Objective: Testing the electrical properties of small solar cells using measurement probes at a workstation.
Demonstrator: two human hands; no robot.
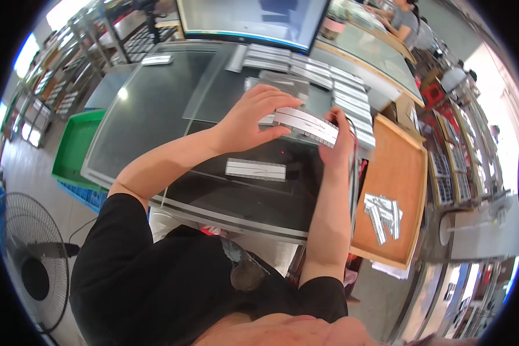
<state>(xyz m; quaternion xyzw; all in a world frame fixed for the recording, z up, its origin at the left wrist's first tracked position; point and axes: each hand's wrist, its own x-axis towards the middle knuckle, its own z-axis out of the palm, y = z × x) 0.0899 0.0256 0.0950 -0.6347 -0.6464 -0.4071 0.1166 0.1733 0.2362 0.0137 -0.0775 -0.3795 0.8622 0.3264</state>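
Observation:
My left hand (249, 120) pinches one end of a narrow white strip (305, 124) with small dark teeth along its edge. The thumb is below and the fingers above. At the strip's other end, my right hand (339, 138) has its fingers closed on it. The strip is held tilted over the dark glass worktop (213, 199). Another white strip (255, 170) lies flat on the glass, nearer to me. Beyond my hands are rows of similar strips (352, 101), stacked side by side. A dark and red cable (353, 131) runs beside my right hand.
A monitor (254, 23) stands at the back. On the right, a wooden tray (386, 164) holds a loose pile of strips (383, 216). One strip (157, 60) lies far left. A green crate (75, 147) and a fan (34, 265) stand left. People work beyond.

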